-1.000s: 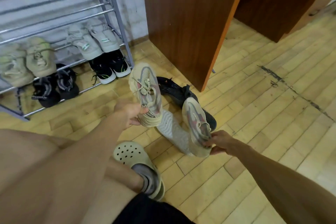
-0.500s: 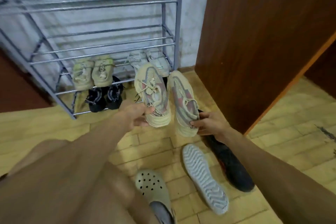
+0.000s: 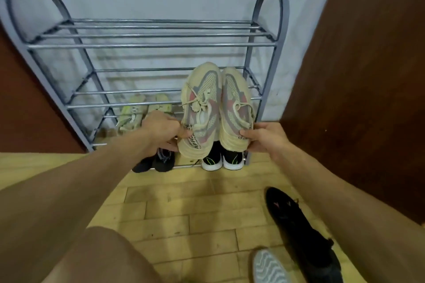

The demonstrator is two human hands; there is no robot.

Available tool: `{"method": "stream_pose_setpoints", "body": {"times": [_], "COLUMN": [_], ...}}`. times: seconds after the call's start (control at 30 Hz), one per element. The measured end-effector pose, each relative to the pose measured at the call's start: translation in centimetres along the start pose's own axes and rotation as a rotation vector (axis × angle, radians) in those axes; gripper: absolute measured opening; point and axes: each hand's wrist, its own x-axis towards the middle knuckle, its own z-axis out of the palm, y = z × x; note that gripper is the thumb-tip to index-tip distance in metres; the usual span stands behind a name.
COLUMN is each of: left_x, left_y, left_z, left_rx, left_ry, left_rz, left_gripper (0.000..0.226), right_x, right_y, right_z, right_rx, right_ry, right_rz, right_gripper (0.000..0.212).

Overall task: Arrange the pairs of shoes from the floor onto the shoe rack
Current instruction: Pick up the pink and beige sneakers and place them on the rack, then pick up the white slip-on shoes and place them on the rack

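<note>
**Pair lifted toward the rack**

A black shoe [image 3: 299, 232] lies on the floor [image 3: 184, 213]. The left hand [image 3: 161, 131] and right hand [image 3: 264, 138] each grip a heel of the beige sneakers [image 3: 200, 108], toes toward the shoe rack [image 3: 149, 46]. Best to set both level across the middle rails, which seem free there.

One head-worn camera looks forward and down, close in. The shoe rack [image 3: 149, 46] faces it, just beyond the left grip [image 3: 161, 132] and right grip [image 3: 264, 136].

Shoe rack [image 3: 161, 46] holds shoes [image 3: 211, 163] — floor [image 3: 184, 213], a black shoe [image 3: 299, 232].
</note>
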Motion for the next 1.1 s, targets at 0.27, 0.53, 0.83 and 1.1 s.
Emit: {"method": "stream_pose_setpoints", "body": {"times": [0.27, 0.53, 0.83, 1.1], "left_x": [7.6, 13.3, 13.4, 4.9], "left_y": [4.6, 7.1, 6.2, 4.2], "left_z": [2.2, 2.2, 2.4, 5.4], "left_rx": [-0.147, -0.134, 0.199, 0.021], "left_ry": [0.043, 0.14, 0.17, 0.189], "left_rz": [-0.024, 0.038, 0.141, 0.135], "left_gripper": [0.022, 0.035, 0.047, 0.034], "right_x": [7.0, 11.1, 10.1, 3.5], "right_y": [-5.9, -8.8, -8.1, -5.3], "right_z": [0.9, 1.8, 1.3, -4.3], "right_rx": [-0.058, -0.133, -0.318, -0.622], "right_ry": [0.135, 0.237, 0.175, 0.072], "right_rz": [-0.044, -0.141, -0.161, -0.213], "right_gripper": [0.015, 0.024, 0.03, 0.032]}}
